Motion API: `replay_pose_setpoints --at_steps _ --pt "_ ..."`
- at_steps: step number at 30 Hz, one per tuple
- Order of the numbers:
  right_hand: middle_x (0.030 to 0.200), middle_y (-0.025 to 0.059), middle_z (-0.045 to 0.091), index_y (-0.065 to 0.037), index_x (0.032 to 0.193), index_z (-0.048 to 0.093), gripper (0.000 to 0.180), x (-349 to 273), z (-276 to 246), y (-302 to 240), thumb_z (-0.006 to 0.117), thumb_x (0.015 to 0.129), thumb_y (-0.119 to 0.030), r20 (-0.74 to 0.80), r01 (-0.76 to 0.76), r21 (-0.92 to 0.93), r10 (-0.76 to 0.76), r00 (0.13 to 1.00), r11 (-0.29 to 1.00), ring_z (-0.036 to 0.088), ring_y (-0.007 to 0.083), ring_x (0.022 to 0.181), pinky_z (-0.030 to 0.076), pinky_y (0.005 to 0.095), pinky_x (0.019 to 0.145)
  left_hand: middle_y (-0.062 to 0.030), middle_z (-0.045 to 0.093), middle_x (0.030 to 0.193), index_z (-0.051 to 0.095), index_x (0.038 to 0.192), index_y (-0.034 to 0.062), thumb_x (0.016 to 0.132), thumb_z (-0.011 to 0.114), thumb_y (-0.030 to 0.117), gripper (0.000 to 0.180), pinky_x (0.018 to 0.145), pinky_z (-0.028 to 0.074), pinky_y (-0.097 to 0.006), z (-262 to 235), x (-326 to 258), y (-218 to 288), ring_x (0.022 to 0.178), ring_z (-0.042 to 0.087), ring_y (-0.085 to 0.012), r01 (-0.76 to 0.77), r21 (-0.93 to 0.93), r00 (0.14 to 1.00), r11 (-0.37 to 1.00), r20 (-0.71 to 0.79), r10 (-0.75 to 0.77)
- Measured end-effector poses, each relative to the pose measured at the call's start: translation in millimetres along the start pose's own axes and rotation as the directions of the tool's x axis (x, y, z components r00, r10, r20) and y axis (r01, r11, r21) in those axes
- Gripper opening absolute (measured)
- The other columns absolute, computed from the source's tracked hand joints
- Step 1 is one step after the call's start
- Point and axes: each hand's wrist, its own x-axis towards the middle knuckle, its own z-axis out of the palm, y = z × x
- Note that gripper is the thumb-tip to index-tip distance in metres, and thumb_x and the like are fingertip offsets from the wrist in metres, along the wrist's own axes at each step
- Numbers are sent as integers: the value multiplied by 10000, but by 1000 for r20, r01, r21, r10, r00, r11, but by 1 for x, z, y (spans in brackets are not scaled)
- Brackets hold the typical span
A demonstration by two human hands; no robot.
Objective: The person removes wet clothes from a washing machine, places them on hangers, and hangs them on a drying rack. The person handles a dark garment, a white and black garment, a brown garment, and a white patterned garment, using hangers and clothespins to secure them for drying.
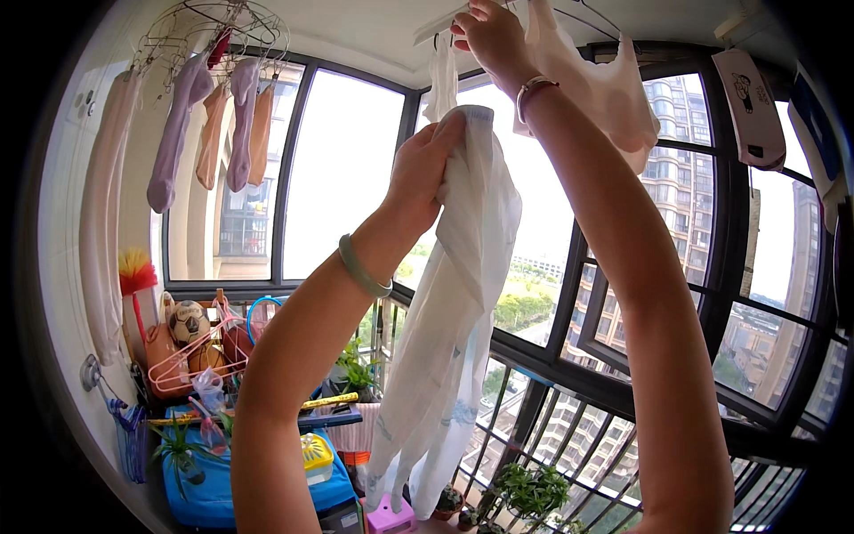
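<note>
Pale white trousers (463, 240) hang down in front of me, their thin legs reaching toward the floor. My left hand (422, 169) is closed around them just below the elastic waistband. A green bangle (363, 267) circles that wrist. Up at the ceiling, my right hand (494, 40) has its fingers curled by the drying rail (440, 25); what they grip, if anything, is too small to make out. Close by it hang a narrow white cloth (442, 80) and a white top (592, 93) on a hanger.
At the upper left, a round clip hanger (213, 36) carries socks (178, 133). Below stand balls (189, 322), pink hangers (196, 365) and a blue box (200, 498). Windows and a railing (543, 409) edge the balcony, with potted plants (531, 489) low down.
</note>
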Motion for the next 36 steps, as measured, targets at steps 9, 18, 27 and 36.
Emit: replay_pose_setpoints --at_steps 9,18,27,36 --pt "1417 238 456 6 1356 471 589 108 53 86 676 847 -207 124 364 -709 -401 908 604 383 366 1357 369 453 1100 -47 651 950 585 1147 9 984 588 335 365 772 540 -280 -59 68 -22 840 639 -131 17 -152 994 988 109 0" --pt "1570 92 245 -198 1464 351 704 116 75 69 683 844 -235 110 108 -946 -10 994 305 295 411 1394 402 626 1031 -68 640 920 606 1131 -15 993 561 386 426 734 528 -271 -102 65 -24 802 627 -119 94 -106 973 990 221 -69" --pt "1264 198 481 8 1182 601 331 114 30 122 599 899 -163 -51 -12 -986 -233 971 167 584 409 1095 593 459 754 -62 626 1007 547 1234 11 999 541 401 455 754 546 -267 -126 39 -33 862 618 -106 194 -70 954 979 248 -171" --pt "914 228 704 -22 879 713 215 103 -1 154 604 876 -208 1 31 -963 -110 994 267 702 385 876 590 453 766 -41 641 1002 580 1203 26 1015 528 340 370 748 542 -260 -133 24 -47 854 621 -94 270 -27 937 962 236 -257"
